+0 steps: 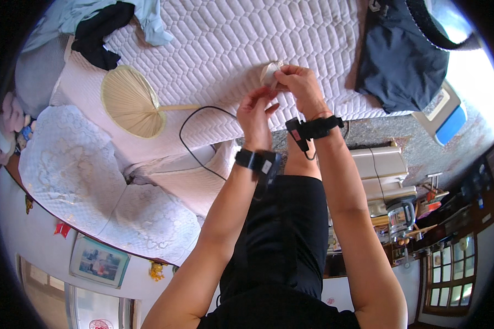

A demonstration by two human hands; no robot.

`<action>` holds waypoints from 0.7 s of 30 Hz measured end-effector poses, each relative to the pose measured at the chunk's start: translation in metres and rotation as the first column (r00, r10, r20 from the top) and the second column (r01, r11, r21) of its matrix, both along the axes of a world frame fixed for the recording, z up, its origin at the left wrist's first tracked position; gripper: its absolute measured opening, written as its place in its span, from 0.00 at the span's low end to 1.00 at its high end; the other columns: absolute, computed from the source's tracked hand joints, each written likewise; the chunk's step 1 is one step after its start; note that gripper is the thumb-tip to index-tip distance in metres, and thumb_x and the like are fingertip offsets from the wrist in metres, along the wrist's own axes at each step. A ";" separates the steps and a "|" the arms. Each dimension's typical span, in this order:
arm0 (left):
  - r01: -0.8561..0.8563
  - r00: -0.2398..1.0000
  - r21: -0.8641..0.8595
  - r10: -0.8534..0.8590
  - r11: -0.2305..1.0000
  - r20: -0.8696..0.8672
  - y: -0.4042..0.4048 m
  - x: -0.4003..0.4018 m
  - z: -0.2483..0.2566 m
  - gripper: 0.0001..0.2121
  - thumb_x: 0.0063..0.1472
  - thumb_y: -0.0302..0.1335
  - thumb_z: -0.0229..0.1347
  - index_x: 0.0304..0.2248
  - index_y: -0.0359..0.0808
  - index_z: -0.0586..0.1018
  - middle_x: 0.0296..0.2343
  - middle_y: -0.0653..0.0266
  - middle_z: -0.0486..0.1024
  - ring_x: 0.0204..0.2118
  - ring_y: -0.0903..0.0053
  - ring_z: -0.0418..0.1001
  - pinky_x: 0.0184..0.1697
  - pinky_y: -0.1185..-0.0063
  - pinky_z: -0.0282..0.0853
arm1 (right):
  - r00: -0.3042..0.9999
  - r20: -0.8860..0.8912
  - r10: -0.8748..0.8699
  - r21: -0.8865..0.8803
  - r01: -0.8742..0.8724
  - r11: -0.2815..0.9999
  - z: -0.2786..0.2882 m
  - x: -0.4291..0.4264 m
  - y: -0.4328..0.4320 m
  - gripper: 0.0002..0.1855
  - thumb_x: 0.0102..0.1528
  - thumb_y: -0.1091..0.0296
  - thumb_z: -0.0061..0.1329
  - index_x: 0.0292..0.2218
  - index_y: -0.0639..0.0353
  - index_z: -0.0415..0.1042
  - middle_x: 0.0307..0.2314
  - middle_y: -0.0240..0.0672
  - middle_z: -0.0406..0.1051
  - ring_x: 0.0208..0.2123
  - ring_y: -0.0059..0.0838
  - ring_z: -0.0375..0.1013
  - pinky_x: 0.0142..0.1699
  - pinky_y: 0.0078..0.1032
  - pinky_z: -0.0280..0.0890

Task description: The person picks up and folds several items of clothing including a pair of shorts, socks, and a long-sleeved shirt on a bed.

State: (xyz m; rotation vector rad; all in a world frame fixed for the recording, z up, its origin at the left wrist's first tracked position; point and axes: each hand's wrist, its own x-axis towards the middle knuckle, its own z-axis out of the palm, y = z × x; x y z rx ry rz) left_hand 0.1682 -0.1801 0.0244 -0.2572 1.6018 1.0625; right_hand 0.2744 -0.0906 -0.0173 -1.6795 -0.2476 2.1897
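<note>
My right hand [300, 84] pinches a small whitish item [270, 74], perhaps a roll or folded cloth, between thumb and fingers. Just below it, my left hand [257, 109] has its fingertips close together near a thin, clear or reddish strand at the item's lower edge; whether they grip it is unclear. Both hands are over a quilted, pale pink bed cover [214, 53]. Black straps with small devices are on both wrists, and a black cable [181, 131] loops left of my left hand. A palm-leaf hand fan [133, 103] lies farther left on the cover.
Black cloth [96, 37] and a light blue garment [152, 24] lie at the upper left. A dark garment [399, 61] hangs over the bed's right edge, near a blue and white stool [450, 123]. Lace-covered cushions [74, 152] are at left; a glass jug [400, 218] stands at right.
</note>
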 end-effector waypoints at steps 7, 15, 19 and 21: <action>-0.286 0.954 -0.104 0.293 0.953 0.068 0.011 0.018 0.000 0.10 0.63 0.27 0.60 0.41 0.43 0.72 0.38 0.71 0.78 0.39 0.80 0.77 0.38 0.78 0.68 | 0.990 -0.084 -0.117 -0.101 0.108 0.989 -0.005 0.006 -0.003 0.05 0.59 0.74 0.54 0.35 0.67 0.76 0.30 0.40 0.78 0.31 0.31 0.80 0.38 0.26 0.75; 0.023 1.000 0.054 -0.023 0.998 -0.004 0.016 0.010 -0.012 0.19 0.65 0.30 0.60 0.53 0.43 0.69 0.44 0.71 0.77 0.42 0.83 0.74 0.41 0.79 0.67 | 0.987 -0.155 -0.050 -0.060 0.042 0.997 0.013 0.011 0.000 0.06 0.55 0.78 0.54 0.37 0.65 0.77 0.30 0.35 0.78 0.30 0.24 0.77 0.40 0.22 0.72; 0.157 0.986 0.028 -0.155 0.987 -0.054 0.016 0.004 -0.012 0.14 0.66 0.32 0.59 0.49 0.41 0.74 0.40 0.72 0.78 0.38 0.86 0.74 0.37 0.83 0.68 | 0.984 -0.173 -0.031 -0.067 0.020 0.998 0.009 0.015 -0.003 0.05 0.57 0.76 0.53 0.37 0.63 0.77 0.31 0.33 0.77 0.31 0.23 0.77 0.40 0.21 0.72; 0.194 0.976 0.016 -0.191 0.981 -0.099 0.013 0.003 -0.023 0.13 0.66 0.33 0.59 0.47 0.41 0.75 0.37 0.72 0.79 0.35 0.86 0.75 0.35 0.84 0.68 | 0.987 -0.141 -0.081 -0.070 0.071 0.995 0.003 0.017 -0.010 0.04 0.58 0.74 0.54 0.37 0.63 0.76 0.31 0.32 0.77 0.31 0.22 0.77 0.39 0.21 0.72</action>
